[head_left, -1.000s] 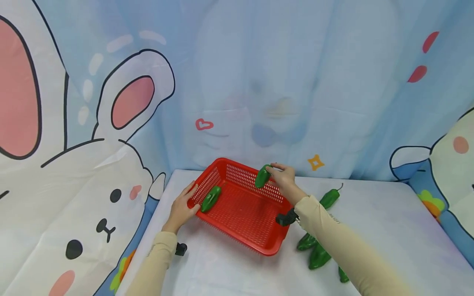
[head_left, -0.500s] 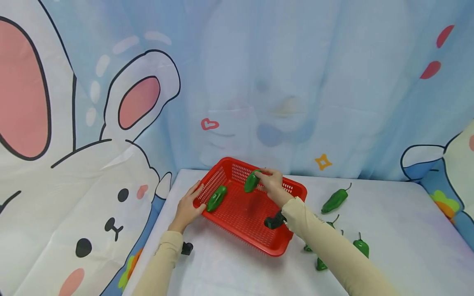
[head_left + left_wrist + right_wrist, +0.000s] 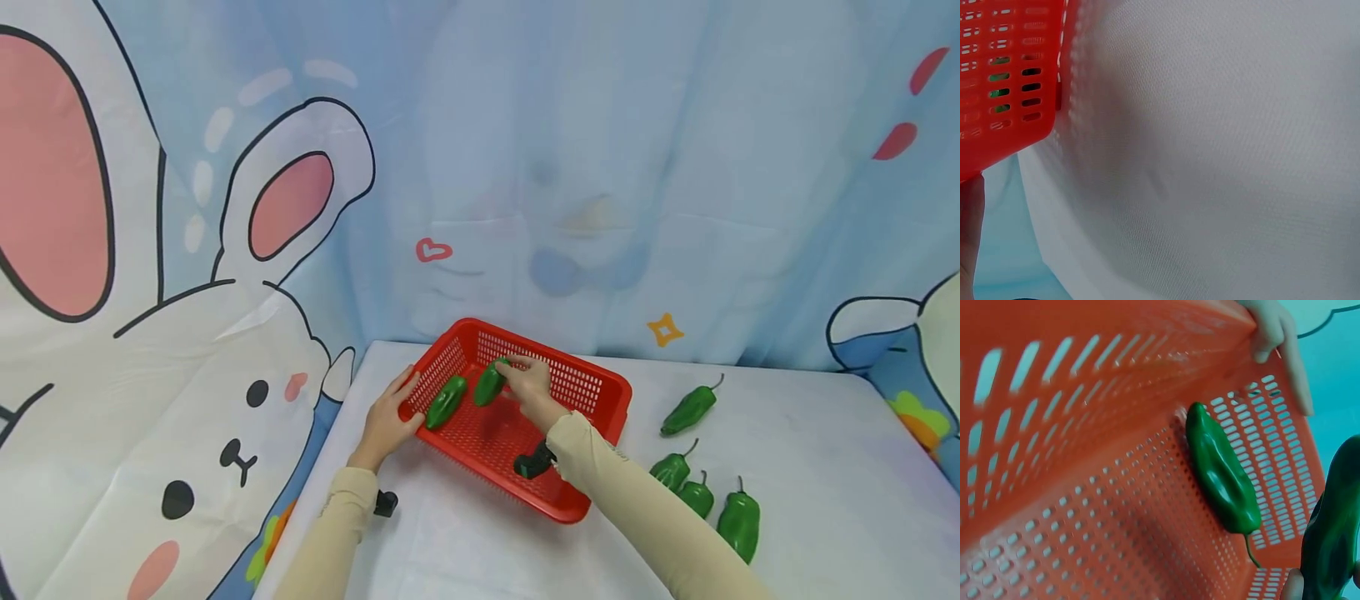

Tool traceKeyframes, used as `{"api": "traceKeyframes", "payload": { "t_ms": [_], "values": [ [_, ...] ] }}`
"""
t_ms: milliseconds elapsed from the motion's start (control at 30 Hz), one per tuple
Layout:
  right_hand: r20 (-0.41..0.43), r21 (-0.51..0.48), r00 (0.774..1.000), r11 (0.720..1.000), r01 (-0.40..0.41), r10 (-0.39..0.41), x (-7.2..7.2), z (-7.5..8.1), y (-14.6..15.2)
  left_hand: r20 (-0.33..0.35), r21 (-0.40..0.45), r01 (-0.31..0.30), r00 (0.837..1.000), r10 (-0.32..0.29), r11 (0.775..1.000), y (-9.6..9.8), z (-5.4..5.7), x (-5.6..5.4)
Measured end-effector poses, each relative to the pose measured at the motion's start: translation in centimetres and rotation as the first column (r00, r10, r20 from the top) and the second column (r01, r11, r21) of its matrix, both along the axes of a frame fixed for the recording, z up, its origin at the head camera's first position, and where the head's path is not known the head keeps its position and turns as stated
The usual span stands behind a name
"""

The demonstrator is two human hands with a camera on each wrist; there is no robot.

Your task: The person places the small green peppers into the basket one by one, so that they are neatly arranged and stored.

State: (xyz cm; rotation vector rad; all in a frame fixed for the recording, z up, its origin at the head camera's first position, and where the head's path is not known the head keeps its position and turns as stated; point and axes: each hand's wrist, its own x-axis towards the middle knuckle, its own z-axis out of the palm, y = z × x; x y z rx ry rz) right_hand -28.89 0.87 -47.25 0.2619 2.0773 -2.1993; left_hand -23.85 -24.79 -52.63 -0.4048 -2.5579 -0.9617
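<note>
My right hand pinches a green pepper between thumb and fingertips, over the inside of a red plastic basket. That pepper also shows at the right edge of the right wrist view, fingertips at its lower end. A second green pepper lies on the basket floor along the left wall, its thin stem visible in the right wrist view. At the basket's left corner my left hand holds the rim, fingers spread along the left side and thumb toward the near side.
Several green peppers lie on the white table right of the basket, beside and beyond my right forearm. A printed cloth hangs behind the table and down the left side.
My right hand has moved left and lower into the basket with its pepper, closer to the pepper lying there. My left hand stays on the rim. The head view has shifted slightly right.
</note>
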Motion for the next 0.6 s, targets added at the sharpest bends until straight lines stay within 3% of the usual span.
{"api": "traceKeyframes", "payload": {
  "t_ms": [333,600],
  "values": [
    [0.066,0.014,0.998,1.000,0.011,-0.012,0.1,-1.6,-2.1,0.018,0.024,-0.005,1.000,0.005,1.000,-0.2,-0.3,0.1],
    [0.115,0.040,0.992,0.998,0.053,-0.058,-0.8,-2.7,-2.4,0.002,-0.005,-0.010,1.000,0.010,1.000,-0.1,0.0,-0.3]
  ]
}}
